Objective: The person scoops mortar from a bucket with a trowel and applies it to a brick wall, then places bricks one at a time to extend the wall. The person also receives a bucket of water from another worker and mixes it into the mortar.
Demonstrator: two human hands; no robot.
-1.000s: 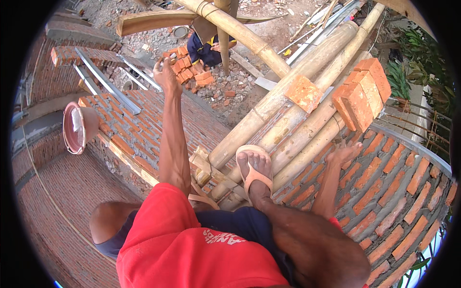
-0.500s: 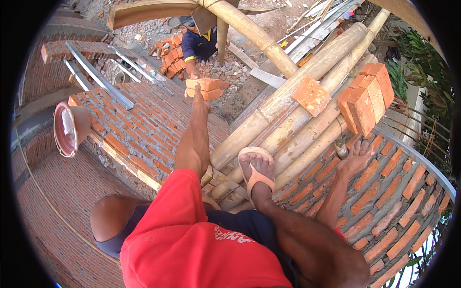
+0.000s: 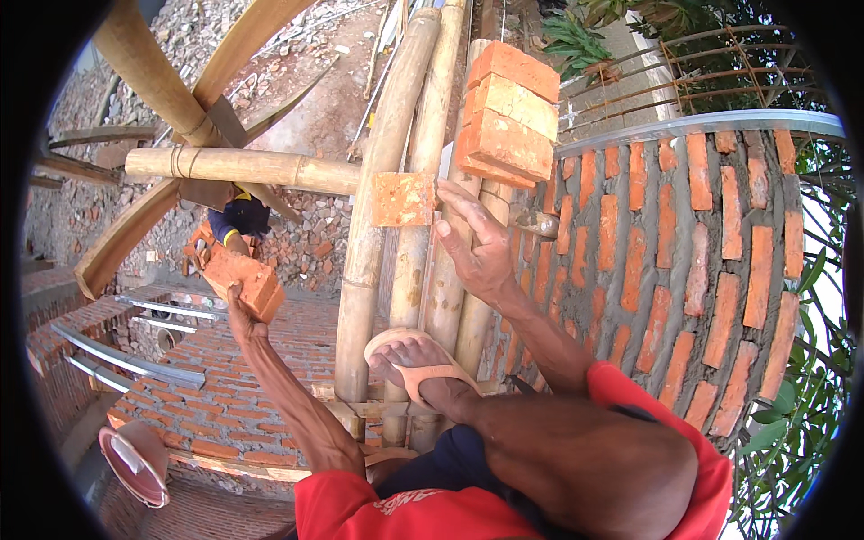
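Note:
At the left, my left hand grips orange bricks held together, thumb and fingers at their near end. A co-worker's arm in a dark sleeve reaches to the far end of the same bricks from below. My right hand has its fingers stretched out over the bamboo poles, holding nothing. It lies between a single brick and a brick stack, close to both; whether the fingertips touch the stack is unclear.
My sandalled foot stands on the bamboo. Mortared brick walls curve at right and lie lower left. A pinkish bucket sits at lower left. A bamboo crosspiece spans the far side, with rubble below.
My view has turned right. My right hand has lifted off the brick wall toward the bricks on the bamboo. My left hand keeps hold of the bricks, now tilted and nearer me.

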